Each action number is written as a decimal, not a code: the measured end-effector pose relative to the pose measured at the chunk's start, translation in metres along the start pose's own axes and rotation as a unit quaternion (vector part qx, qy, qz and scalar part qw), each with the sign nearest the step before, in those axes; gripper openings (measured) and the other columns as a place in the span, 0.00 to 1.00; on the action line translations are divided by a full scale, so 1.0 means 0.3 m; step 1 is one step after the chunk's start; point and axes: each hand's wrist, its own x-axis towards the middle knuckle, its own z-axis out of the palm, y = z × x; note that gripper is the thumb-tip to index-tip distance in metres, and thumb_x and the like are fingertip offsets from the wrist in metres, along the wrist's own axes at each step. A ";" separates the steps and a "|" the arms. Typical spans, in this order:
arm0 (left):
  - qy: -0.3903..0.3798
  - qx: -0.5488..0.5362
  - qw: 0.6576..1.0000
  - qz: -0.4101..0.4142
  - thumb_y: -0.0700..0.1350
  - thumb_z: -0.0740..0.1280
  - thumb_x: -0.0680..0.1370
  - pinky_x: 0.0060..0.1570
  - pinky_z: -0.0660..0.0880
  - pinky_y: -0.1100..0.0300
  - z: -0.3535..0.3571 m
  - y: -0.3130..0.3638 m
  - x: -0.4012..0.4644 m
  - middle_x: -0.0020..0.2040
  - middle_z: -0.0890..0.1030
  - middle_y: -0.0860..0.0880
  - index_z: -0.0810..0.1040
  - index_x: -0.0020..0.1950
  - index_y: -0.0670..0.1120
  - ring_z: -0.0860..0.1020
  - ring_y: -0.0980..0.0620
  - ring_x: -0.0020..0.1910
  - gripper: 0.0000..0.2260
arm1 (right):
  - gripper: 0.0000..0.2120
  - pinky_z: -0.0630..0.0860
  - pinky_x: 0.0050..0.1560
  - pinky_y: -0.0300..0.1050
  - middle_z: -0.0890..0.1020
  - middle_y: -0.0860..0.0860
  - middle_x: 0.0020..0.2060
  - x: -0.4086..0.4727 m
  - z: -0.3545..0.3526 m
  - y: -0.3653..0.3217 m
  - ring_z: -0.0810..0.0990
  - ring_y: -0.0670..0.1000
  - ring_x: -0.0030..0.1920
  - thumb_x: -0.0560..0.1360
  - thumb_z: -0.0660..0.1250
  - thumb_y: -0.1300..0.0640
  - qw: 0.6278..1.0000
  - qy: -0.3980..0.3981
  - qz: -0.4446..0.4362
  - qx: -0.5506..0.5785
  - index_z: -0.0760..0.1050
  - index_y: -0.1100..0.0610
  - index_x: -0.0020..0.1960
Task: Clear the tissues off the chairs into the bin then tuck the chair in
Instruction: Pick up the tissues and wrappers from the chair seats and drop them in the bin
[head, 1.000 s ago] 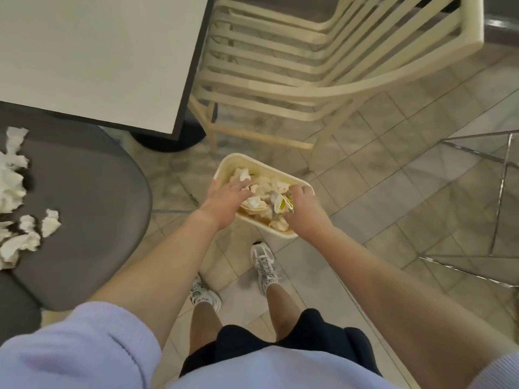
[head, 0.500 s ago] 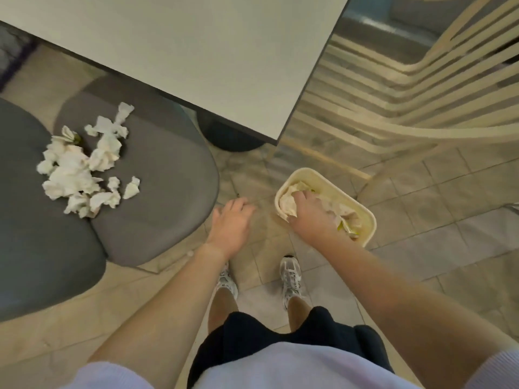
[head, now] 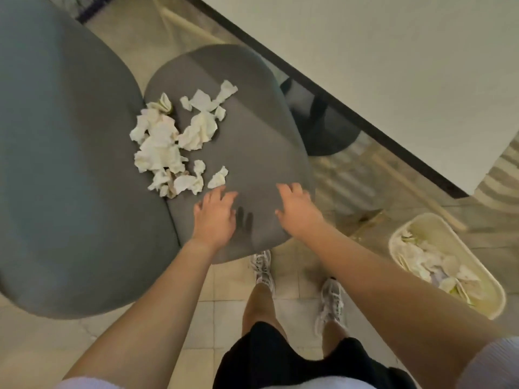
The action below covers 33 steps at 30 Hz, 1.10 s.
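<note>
Two open hands, left hand and right hand, over one tissue-strewn chair.

Pale lilac short sleeves, black shorts, bare forearms, grey-and-white trainers

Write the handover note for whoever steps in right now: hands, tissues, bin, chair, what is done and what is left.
Left hand: open, empty, over the grey chair seat just short of the tissues.
Right hand: open, empty, over the seat's near right edge. No grip on anything yet.
Tissues: a crumpled pile lies on the seat's left side, against the backrest.
Bin: on the floor to the person's right, already holding crumpled tissues.
Done: some tissues are in the bin.
Left: gather the pile, drop it in the bin, then tuck the chair under the table.
</note>
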 end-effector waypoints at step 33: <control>-0.069 0.080 0.987 0.117 0.34 0.64 0.73 0.54 0.68 0.45 0.130 -0.316 0.403 0.53 0.74 0.36 0.78 0.55 0.37 0.69 0.36 0.55 0.11 | 0.12 0.64 0.63 0.47 0.70 0.59 0.57 0.455 0.238 -0.145 0.66 0.58 0.64 0.76 0.58 0.70 0.988 -0.062 -0.138 -0.040 0.74 0.65 0.56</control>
